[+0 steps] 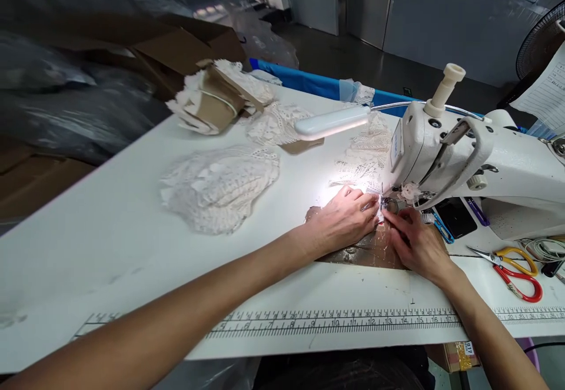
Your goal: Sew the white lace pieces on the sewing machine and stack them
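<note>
My left hand (344,216) lies on the white table (110,225) with fingers stretched toward the needle of the white sewing machine (477,155), pressing a small white lace piece (378,212). My right hand (417,240) rests just right of it, fingertips pinched on the same lace piece at the presser foot (391,203). A bright lamp (331,123) lights the spot, so the lace under my fingers is washed out.
A pile of white lace pieces (220,187) lies left of my hands, with more lace and cardboard-wrapped bundles (212,99) behind. Red and yellow scissors (516,272) lie right of the machine. A printed ruler (335,322) runs along the table's front edge. Cardboard boxes (176,49) stand beyond the table.
</note>
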Motion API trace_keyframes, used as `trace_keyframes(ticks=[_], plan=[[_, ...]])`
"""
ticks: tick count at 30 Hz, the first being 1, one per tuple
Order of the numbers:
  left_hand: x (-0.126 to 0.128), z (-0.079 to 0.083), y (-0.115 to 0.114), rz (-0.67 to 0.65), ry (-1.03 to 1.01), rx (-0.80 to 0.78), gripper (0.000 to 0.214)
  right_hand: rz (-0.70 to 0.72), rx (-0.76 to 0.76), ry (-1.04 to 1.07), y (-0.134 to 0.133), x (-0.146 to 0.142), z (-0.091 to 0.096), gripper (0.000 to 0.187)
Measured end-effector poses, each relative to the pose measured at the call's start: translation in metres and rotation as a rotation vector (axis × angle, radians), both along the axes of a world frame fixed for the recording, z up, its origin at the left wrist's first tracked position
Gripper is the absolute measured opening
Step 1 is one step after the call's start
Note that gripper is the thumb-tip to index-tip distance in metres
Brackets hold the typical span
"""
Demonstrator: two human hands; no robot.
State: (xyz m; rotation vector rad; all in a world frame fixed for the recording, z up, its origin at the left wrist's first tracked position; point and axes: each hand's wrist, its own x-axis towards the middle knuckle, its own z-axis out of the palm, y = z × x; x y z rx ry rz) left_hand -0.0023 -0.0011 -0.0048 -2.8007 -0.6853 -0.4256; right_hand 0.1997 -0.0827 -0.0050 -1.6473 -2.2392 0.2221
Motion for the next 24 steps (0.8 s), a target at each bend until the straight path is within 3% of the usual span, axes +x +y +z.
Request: trace_keyframes(ticks=[5,10,12,17,21,24], plan=[[-0.006,0.009,0.000,0.004,-0.060,-0.094,0.033,-0.055,-0.019,0.260,-0.003,0.011,0.010,0.032],[-0.023,0.019,0.016,-0.331,-0.075,-0.192,0.021,-0.109,-0.027,0.278,0.000,0.010,0.009,0.019],[-0.022,0.015,0.022,-0.374,-0.089,-0.233,0.025,-0.130,-0.043,0.251,0.000,0.008,0.008,0.015],[-0.011,0.004,0.021,-0.193,-0.272,-0.343,0.032,-0.046,-0.004,0.175,-0.004,-0.001,0.009,0.014],[-0.006,0.005,0.014,-0.010,-0.427,-0.435,0.024,0.088,0.089,0.012,-0.004,-0.009,0.005,0.028],[-0.007,0.007,0.012,0.010,-0.453,-0.460,0.021,0.120,0.096,-0.085,-0.003,-0.012,0.000,0.038]])
